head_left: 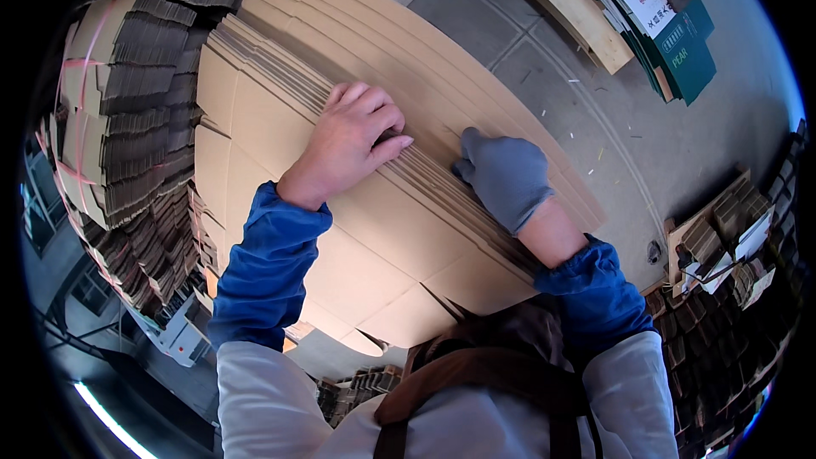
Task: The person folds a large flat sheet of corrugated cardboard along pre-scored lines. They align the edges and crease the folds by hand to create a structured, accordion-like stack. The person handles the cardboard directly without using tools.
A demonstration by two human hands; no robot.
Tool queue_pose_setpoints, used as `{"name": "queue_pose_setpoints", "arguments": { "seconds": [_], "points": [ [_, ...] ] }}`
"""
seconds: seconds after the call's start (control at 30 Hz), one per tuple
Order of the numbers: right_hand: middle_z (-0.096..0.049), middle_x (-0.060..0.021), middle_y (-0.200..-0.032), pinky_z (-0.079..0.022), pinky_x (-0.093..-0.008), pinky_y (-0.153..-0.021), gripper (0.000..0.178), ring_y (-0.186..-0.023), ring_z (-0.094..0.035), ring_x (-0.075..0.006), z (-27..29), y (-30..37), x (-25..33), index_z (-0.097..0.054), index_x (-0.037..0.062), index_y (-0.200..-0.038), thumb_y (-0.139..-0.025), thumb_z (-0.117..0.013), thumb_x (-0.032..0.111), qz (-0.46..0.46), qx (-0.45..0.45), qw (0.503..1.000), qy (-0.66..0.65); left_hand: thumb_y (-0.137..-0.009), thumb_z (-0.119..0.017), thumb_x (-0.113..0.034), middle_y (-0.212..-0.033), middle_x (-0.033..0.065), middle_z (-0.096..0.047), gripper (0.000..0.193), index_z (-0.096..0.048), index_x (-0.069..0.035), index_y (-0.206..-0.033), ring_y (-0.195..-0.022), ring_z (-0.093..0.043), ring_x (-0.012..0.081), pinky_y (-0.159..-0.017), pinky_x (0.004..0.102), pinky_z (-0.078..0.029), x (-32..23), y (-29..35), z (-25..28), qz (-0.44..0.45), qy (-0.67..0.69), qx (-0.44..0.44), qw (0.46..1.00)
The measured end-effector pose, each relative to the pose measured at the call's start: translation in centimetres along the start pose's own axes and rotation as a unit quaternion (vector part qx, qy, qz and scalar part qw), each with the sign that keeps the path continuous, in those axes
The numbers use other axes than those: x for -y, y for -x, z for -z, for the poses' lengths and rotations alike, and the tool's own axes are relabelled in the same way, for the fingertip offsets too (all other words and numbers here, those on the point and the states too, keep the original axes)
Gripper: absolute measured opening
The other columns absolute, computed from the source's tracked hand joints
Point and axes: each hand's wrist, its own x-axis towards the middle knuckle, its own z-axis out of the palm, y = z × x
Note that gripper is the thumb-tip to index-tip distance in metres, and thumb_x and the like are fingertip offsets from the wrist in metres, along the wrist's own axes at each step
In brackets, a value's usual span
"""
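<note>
Now, left hand [350,143]: bare, fingers half-curled at the edges of the cardboard sheets [374,234]; can't tell if it grips any.
Right hand [507,174]: grey-gloved, fingers bent against the sheets; grip unclear.
Room: floor [586,115] open beyond the far edge; bundles [144,55] crowd the left.
Sheets: under both hands, brown, creased, layered, edges staggered.

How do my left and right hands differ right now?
The left hand is bare, while the right hand wears a gray glove. The left hand's fingers curl over the bunched cardboard edges; the right hand is just right of them. Both wrists emerge from blue sleeves.
</note>
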Motion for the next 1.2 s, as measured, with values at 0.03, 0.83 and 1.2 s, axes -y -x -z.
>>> {"name": "queue_pose_setpoints", "arguments": {
  "seconds": [0.03, 0.83, 1.2],
  "points": [
    [-0.072, -0.016, -0.077, -0.056, -0.0491, -0.066, 0.025, -0.074, -0.072, -0.0366, -0.1, 0.0, 0.0, -0.064, 0.0079, -0.101, -0.089, -0.069, 0.029, 0.002, -0.002, 1.0, 0.001, -0.085, -0.077, -0.025, -0.092, 0.0031, -0.058, 0.019, -0.063, -0.011, -0.085, -0.098, -0.055, 0.0248, -0.096, 0.0405, -0.041, 0.1, 0.1, -0.1, 0.003, 0.004, 0.002, 1.0],
    [-0.071, -0.0153, -0.075, -0.056, -0.0482, -0.063, 0.029, -0.071, -0.072, -0.0356, -1.0, 0.2, -0.6, -0.061, 0.007, -0.101, -0.089, -0.07, 0.031, 0.009, -0.053, 0.999, -0.003, -0.086, -0.076, -0.02, -0.104, 0.0064, -0.061, 0.019, -0.068, -0.009, -0.099, -0.107, -0.054, 0.0292, -0.099, 0.042, -0.043, 0.7, 1.8, -0.6, 0.005, 0.007, 0.018, 1.0],
    [-0.071, -0.0147, -0.074, -0.056, -0.0473, -0.062, 0.028, -0.069, -0.071, -0.0354, -1.0, 0.6, -0.3, -0.062, 0.0066, -0.102, -0.088, -0.071, 0.03, -0.001, -0.062, 0.998, 0.001, -0.083, -0.074, -0.007, -0.116, 0.009, -0.064, 0.026, -0.073, -0.004, -0.109, -0.111, -0.059, 0.0316, -0.106, 0.0469, -0.045, 0.9, 3.6, -0.2, -0.063, -0.012, -0.003, 0.998]
  ]
}}
